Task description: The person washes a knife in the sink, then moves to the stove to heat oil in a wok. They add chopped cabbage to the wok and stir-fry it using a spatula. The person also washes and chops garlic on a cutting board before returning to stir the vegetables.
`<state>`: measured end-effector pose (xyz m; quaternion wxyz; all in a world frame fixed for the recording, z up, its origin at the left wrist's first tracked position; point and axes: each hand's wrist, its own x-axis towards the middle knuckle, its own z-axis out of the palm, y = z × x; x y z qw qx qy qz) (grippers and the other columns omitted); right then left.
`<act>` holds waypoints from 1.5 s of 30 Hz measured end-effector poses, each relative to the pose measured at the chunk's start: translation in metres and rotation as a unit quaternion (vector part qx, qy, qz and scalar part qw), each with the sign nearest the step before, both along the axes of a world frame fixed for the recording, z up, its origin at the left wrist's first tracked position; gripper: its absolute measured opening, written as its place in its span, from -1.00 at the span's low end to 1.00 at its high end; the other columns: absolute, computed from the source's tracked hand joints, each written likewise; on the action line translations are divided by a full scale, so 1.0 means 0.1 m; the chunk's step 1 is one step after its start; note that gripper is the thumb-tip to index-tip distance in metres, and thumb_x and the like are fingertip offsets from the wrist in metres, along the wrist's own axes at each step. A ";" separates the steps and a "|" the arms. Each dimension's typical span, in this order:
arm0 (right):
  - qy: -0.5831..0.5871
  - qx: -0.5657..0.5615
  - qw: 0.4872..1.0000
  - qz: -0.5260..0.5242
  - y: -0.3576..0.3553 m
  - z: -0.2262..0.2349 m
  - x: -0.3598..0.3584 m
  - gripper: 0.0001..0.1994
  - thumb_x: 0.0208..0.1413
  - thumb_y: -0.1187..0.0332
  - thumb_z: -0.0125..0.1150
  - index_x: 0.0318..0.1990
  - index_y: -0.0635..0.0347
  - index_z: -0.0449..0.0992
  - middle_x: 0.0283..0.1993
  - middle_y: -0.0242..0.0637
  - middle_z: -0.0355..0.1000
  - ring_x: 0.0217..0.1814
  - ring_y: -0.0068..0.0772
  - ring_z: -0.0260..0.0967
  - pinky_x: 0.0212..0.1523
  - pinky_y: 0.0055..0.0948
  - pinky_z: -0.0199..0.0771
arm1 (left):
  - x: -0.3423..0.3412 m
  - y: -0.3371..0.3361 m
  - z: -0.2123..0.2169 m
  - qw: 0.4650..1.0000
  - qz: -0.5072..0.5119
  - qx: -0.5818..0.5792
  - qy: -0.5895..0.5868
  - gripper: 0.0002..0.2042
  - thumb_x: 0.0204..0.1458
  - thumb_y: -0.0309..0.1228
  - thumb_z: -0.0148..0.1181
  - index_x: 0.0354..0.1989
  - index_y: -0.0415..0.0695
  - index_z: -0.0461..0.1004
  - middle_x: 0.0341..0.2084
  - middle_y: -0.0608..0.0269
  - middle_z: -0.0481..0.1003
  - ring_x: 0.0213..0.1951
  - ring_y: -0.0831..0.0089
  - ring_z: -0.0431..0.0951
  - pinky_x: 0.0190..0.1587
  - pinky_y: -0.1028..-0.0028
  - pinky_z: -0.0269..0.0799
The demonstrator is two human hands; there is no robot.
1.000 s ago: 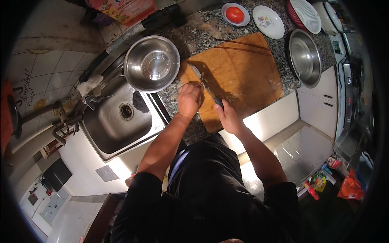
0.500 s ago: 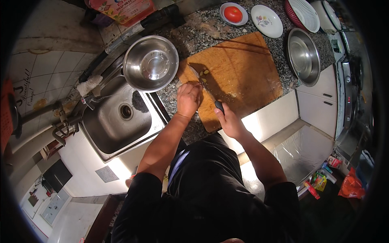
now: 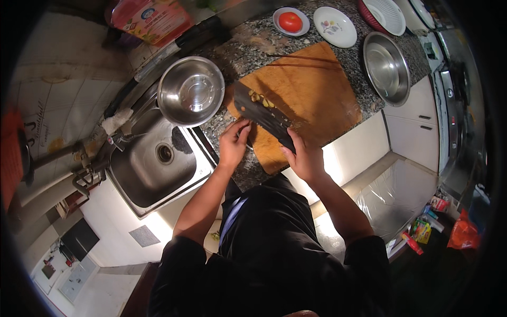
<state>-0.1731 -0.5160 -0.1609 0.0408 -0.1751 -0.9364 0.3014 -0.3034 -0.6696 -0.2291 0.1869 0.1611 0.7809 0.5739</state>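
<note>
The right hand [image 3: 306,158] has its grip closed round the handle of a cleaver [image 3: 261,112], whose broad blade lies flat and carries small yellowish pieces [image 3: 261,99]. The left hand [image 3: 234,142] rests at the blade's near edge, fingers loosely curled, holding nothing I can make out. Both are over the near-left corner of a wooden board [image 3: 311,95] on the counter [image 3: 253,45]. Left of it stands a steel bowl [image 3: 191,91] by the sink [image 3: 153,164]; beyond, a tomato [image 3: 290,21] sits on a plate.

steel bowls 2 [image 3: 191,91] [image 3: 386,67] | plates 2 [image 3: 291,21] [image 3: 335,26] | tomato 1 [image 3: 290,21] | cleaver 1 [image 3: 259,110] | cutting board 1 [image 3: 317,95]
</note>
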 end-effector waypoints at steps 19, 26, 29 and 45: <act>-0.133 -0.768 0.590 -0.210 0.24 -0.02 0.18 -0.62 0.12 -0.08 -0.23 -0.32 0.07 0.24 -0.64 -0.45 0.16 -0.74 -0.65 0.02 -0.70 -0.62 0.05 | -0.40 0.50 -0.19 0.683 0.063 0.395 -0.610 -0.78 0.13 -0.31 -0.19 -0.23 -0.18 0.30 -0.39 0.24 0.34 -0.26 0.35 0.38 -0.07 0.35 0.28; -0.091 -0.770 0.577 -0.257 0.36 -0.24 0.34 -0.55 0.10 -0.14 -0.27 -0.25 0.07 0.26 -0.63 -0.44 0.18 -0.72 -0.62 0.07 -0.66 -0.59 0.12 | -0.36 0.48 -0.09 0.983 -0.068 0.094 -0.141 -0.68 0.09 -0.41 -0.13 0.00 -0.27 0.22 -0.08 0.06 0.31 -0.02 0.27 0.30 0.07 0.44 0.15; -0.096 -0.716 0.635 -0.275 0.26 -0.37 0.41 -0.49 0.07 -0.17 -0.24 -0.19 0.12 0.28 -0.63 -0.42 0.20 -0.70 -0.57 0.13 -0.64 -0.58 0.17 | -0.36 0.39 0.05 0.981 -0.180 -0.051 0.049 -0.57 0.07 -0.42 -0.12 0.14 -0.24 0.08 0.13 0.00 0.11 0.18 0.20 0.07 0.19 0.45 -0.05; -0.069 -0.548 0.791 -0.263 -0.56 -0.62 0.20 -0.69 0.17 0.12 -0.19 -0.35 0.22 0.26 -0.74 -0.35 0.18 -0.80 -0.56 0.13 -0.74 -0.59 0.14 | -0.04 0.81 -0.23 0.978 -0.054 -0.111 0.166 -0.59 0.10 -0.39 -0.18 0.10 -0.34 0.09 0.11 -0.08 0.08 0.19 0.07 0.01 0.20 0.31 -0.06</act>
